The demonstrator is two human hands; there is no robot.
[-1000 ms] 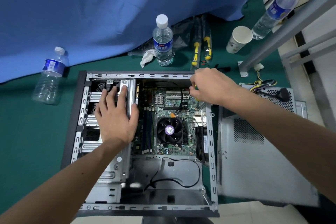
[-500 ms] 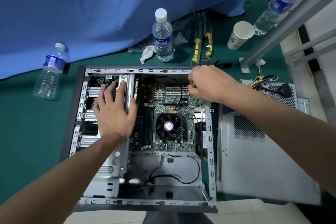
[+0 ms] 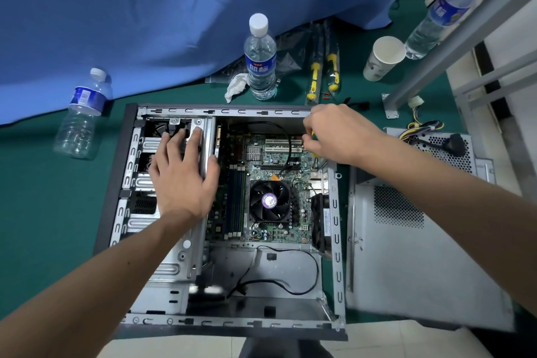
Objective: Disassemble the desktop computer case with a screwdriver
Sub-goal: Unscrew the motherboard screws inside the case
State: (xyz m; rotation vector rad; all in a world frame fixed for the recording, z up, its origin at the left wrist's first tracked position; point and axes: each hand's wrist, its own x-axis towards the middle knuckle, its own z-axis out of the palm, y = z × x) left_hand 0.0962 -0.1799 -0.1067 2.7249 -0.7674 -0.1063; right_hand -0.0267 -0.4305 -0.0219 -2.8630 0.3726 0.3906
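Note:
An open desktop case lies flat on a green mat, its motherboard and black CPU fan exposed. My left hand rests flat, fingers spread, on the metal drive cage at the case's left. My right hand curls around a yellow-handled screwdriver at the case's upper right corner, over the expansion slots. Most of the tool is hidden by the fingers.
The removed side panel and a power supply with cables lie to the right. Behind the case stand a water bottle, a paper cup, two bagged yellow screwdrivers and a tissue. Another bottle lies at the left, under a blue cloth.
Both hands stay where they were on the case. The camera view has shifted slightly. The right hand's fingers have moved a little at the corner.

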